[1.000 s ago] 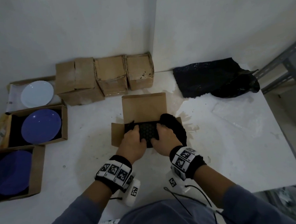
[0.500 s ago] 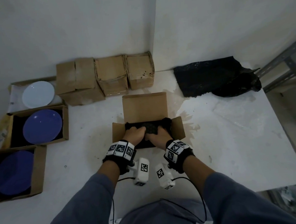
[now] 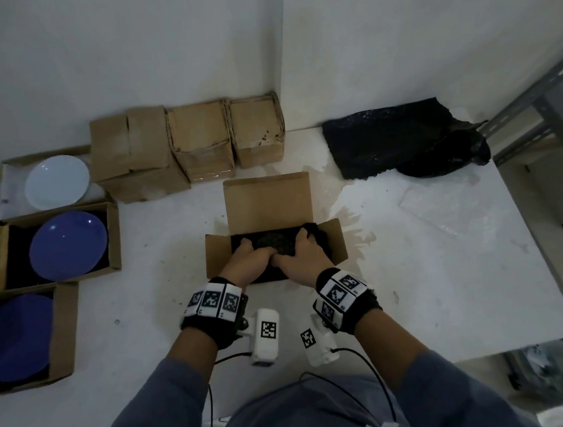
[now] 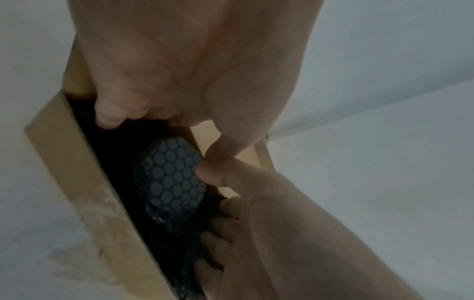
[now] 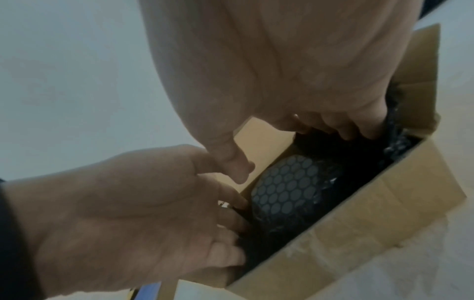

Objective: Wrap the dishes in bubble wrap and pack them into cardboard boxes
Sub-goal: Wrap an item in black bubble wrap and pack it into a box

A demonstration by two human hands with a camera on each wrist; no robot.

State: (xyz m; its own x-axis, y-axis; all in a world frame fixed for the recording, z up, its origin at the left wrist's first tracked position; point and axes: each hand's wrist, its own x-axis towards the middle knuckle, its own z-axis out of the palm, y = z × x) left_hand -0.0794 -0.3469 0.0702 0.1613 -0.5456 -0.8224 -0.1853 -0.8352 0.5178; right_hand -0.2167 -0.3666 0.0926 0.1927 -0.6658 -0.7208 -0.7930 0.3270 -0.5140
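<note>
left hand [image 3: 248,259] and right hand [image 3: 300,258] both fingers-down in open brown cardboard box [image 3: 336,242], curled round black bubble-wrapped dish bundle [image 3: 272,243] sitting inside. judgement: stiff, breakable core; soft slippery wrap; hold by opposite edges, press gently.

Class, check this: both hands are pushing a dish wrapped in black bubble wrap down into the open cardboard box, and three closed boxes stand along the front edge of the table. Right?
Not quite. In the head view the three closed boxes stand at the back against the wall, not along the front edge. The rest holds: left hand and right hand press the wrapped dish into the open box.
</note>
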